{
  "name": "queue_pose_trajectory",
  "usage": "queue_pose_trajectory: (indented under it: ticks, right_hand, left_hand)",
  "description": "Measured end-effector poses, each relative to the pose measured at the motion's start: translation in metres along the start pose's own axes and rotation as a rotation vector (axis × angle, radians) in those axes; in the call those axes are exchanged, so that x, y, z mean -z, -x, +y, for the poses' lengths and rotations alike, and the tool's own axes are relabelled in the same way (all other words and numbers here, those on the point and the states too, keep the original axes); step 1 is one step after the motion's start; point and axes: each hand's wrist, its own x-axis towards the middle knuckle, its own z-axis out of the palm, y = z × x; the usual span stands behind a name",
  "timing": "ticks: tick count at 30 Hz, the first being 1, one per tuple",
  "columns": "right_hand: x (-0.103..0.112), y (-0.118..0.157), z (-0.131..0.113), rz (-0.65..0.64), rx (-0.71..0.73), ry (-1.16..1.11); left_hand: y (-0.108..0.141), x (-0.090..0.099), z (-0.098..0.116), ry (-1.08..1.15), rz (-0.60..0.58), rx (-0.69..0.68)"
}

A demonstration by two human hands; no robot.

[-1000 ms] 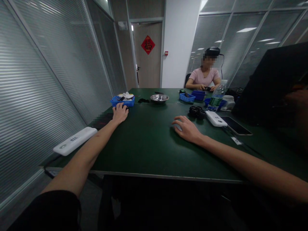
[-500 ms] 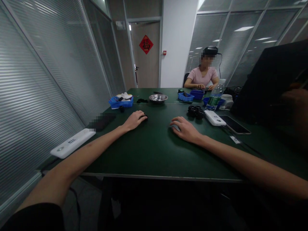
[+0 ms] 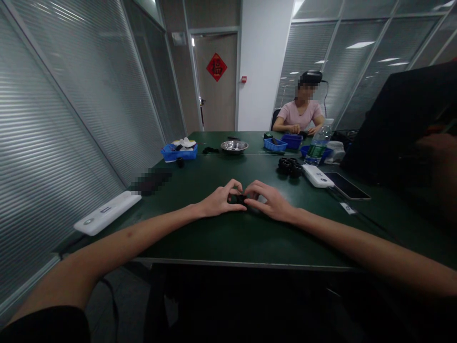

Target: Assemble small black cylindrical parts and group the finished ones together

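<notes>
Over the near middle of the table, my left hand (image 3: 218, 200) and my right hand (image 3: 273, 202) meet at their fingertips. Between them is a small black piece (image 3: 241, 199), partly covered by fingers, so its exact kind is unclear. My left thumb and fingers curve round in a pinch on its left side. On the other side, the right thumb and fingertips close on the same piece. Something pale (image 3: 262, 199) shows inside the curl of my right hand; I cannot tell whether it is an object or shine from the tabletop.
Several black round pieces (image 3: 290, 166) lie right of my hands, near a white power bank (image 3: 317, 176), a phone (image 3: 347, 186) and a water bottle (image 3: 319, 143). Farther back are a metal bowl (image 3: 234, 147) and blue baskets (image 3: 179, 153). A person (image 3: 300, 114) sits opposite.
My left hand has come right and nearer from farther up the table, bringing the black piece to my right hand. The right hand has shifted slightly nearer, and its fingertips now touch the piece.
</notes>
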Motion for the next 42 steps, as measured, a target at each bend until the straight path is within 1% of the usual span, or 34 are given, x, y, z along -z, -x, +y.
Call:
queue_pose_trajectory:
  ticks: [2, 3, 5, 7, 11, 15, 20, 26, 33, 42]
  right_hand:
    - [0.0, 0.001, 0.003, -0.06, 0.045, 0.04]
    - [0.001, 0.001, 0.003, -0.075, 0.058, 0.058]
    - [0.002, 0.0, 0.002, -0.084, 0.068, 0.077]
    - [0.004, 0.0, 0.0, -0.086, 0.068, 0.068]
    - [0.008, -0.001, -0.001, -0.103, 0.079, 0.038]
    - [0.01, 0.001, 0.004, -0.106, 0.084, 0.023]
    - [0.012, 0.003, 0.012, -0.1, 0.07, 0.042]
    - [0.011, 0.001, 0.013, -0.098, -0.014, -0.009]
    - [0.01, 0.001, 0.014, -0.072, -0.04, -0.09]
    - [0.013, 0.001, 0.012, -0.064, -0.077, -0.091]
  left_hand:
    - [-0.002, -0.001, -0.003, -0.004, -0.033, -0.006]
    - [-0.004, -0.001, -0.004, -0.04, -0.03, -0.006]
    - [-0.006, 0.0, -0.006, -0.142, -0.012, -0.015]
    - [-0.007, 0.002, -0.007, -0.195, -0.024, -0.033]
    - [-0.007, 0.005, -0.008, -0.129, -0.046, 0.014]
    - [-0.006, 0.007, -0.008, -0.064, -0.065, 0.052]
    - [-0.007, 0.007, -0.01, -0.062, -0.035, 0.086]
    - [-0.007, 0.007, -0.011, -0.053, -0.052, 0.034]
    - [-0.007, 0.007, -0.013, -0.03, -0.062, 0.046]
    - [-0.006, 0.008, -0.008, -0.052, -0.069, 0.044]
